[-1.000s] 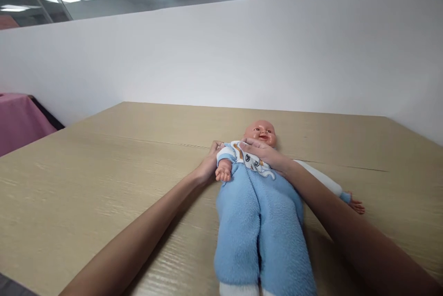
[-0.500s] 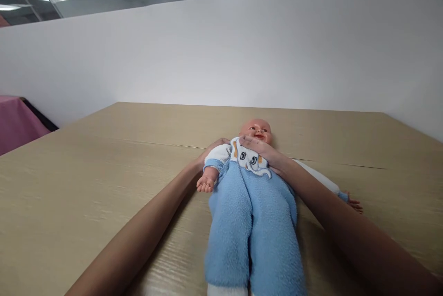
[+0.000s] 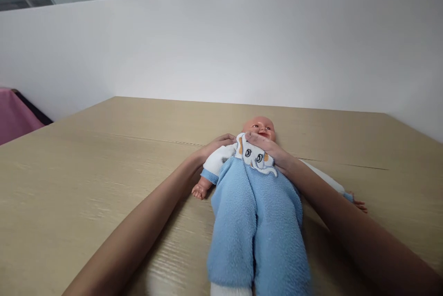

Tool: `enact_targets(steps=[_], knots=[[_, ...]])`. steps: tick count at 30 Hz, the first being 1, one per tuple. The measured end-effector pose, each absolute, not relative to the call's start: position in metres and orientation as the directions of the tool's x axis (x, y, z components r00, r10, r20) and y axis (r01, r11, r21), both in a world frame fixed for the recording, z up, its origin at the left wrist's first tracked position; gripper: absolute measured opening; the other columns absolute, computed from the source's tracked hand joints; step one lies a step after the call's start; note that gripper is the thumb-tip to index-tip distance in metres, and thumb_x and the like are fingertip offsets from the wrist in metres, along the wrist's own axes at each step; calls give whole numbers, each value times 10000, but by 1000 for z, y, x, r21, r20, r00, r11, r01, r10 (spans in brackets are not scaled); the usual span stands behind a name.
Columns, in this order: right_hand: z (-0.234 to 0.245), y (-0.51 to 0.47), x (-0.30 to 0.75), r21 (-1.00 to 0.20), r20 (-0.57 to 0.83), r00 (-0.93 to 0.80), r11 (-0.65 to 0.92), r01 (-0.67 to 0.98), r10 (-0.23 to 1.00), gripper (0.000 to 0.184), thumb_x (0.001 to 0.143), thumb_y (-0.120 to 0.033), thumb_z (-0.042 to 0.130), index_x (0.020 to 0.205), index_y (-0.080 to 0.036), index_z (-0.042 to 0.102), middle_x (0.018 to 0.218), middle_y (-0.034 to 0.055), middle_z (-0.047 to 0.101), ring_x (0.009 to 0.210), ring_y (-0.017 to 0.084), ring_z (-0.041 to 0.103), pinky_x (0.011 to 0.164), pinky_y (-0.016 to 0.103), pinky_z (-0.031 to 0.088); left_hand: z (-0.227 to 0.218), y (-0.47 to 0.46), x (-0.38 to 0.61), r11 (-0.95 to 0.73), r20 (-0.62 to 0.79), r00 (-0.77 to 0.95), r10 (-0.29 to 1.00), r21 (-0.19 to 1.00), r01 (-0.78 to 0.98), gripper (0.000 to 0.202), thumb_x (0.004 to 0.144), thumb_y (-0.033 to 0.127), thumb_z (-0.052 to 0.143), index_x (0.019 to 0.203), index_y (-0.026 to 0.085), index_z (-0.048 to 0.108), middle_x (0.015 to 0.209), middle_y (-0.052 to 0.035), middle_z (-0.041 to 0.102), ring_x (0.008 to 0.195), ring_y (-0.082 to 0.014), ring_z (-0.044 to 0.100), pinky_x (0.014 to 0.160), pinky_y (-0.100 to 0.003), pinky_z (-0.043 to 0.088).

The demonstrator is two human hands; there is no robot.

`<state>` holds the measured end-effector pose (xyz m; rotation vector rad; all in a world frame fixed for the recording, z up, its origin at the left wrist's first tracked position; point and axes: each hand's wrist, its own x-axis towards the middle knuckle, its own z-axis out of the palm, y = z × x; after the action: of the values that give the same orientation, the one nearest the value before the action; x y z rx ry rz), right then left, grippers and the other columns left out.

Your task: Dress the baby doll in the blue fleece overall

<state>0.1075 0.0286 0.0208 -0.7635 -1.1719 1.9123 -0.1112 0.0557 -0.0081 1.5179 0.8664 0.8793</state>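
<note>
A baby doll [image 3: 256, 213] lies on its back on the table, its head away from me. It wears a fuzzy light blue and white outfit with an elephant face on the chest. My left hand [image 3: 219, 142] is closed around the doll's shoulder at the left, partly hidden behind the white sleeve. Across the upper chest, just below the chin, my right hand [image 3: 268, 147] grips the doll from the other side. Some fingers of both hands are hidden. One doll arm [image 3: 204, 185] rests beside the body; the other [image 3: 325, 178] stretches out past my right forearm.
The wood-coloured tabletop [image 3: 86, 180] has a thin seam running across it. A white partition wall [image 3: 224, 46] rises behind the table. At the far left is a pink cloth [image 3: 17, 116] with a black edge.
The doll's arm at the left has swung slightly outward and down. Both hands stay on the doll's upper body, with my left fingers showing more. The view has shifted slightly.
</note>
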Motion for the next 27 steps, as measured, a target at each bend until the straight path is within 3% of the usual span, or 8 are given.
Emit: enact_targets(steps=[4,8,11,14,16,20,23,27], knots=[[25,26,103,-943,-84,-480,-224,-244,873,287,912,-506,839,983,-247,735,890,33,799,910,240,774,843,331,636,1,44,-126,-67,-26,388,921,973,222,370,905,552,736,974,198,655,975,-24,670,861,-192,624,748,-300,504],[38,25,108,-969,-84,-420,-172,-175,904,314,851,-508,885,949,-260,721,840,9,778,789,216,734,715,313,600,17,37,-135,-69,-133,448,884,911,407,472,893,658,726,1033,211,664,957,-23,689,862,-215,623,716,-303,475],[56,25,128,-988,-11,-433,57,143,901,309,903,-539,814,1023,-261,756,943,24,803,869,235,731,737,324,562,25,35,-139,-96,-153,474,867,883,460,535,873,675,739,1157,227,674,1094,-35,739,974,-232,661,791,-303,498],[67,25,151,-692,86,-460,385,611,884,303,974,-551,705,981,-262,797,931,29,804,896,265,720,755,353,511,25,37,-143,-150,-138,505,852,860,487,536,895,652,716,1235,239,693,1278,-51,742,1167,-253,662,934,-307,509],[64,21,163,-574,100,-441,414,707,892,338,1004,-566,641,970,-268,796,909,29,804,872,275,722,752,370,502,24,40,-146,-208,-105,541,834,849,486,528,907,638,706,1261,246,698,1334,-49,736,1247,-258,646,1007,-307,497],[38,-8,196,-548,280,-298,406,731,913,340,1037,-559,569,1107,-275,742,1082,62,811,999,303,733,883,431,542,28,41,-151,-292,-84,532,842,759,582,472,957,608,658,1252,243,711,1303,-59,754,1214,-265,679,1009,-337,513],[11,-44,243,-375,418,-250,417,828,873,429,1002,-599,613,1267,-271,695,1225,111,767,1161,365,684,1045,532,504,43,30,-140,-397,104,418,903,576,715,310,1001,474,622,1136,215,726,1212,-86,766,1112,-279,693,974,-389,523],[-22,-87,306,-331,353,-260,380,864,899,652,945,-646,680,1505,-332,569,1425,118,695,1269,426,640,1079,612,488,67,4,-89,-604,497,394,773,388,696,223,1067,378,553,1127,202,677,1192,-95,739,1165,-288,632,1061,-442,488]])
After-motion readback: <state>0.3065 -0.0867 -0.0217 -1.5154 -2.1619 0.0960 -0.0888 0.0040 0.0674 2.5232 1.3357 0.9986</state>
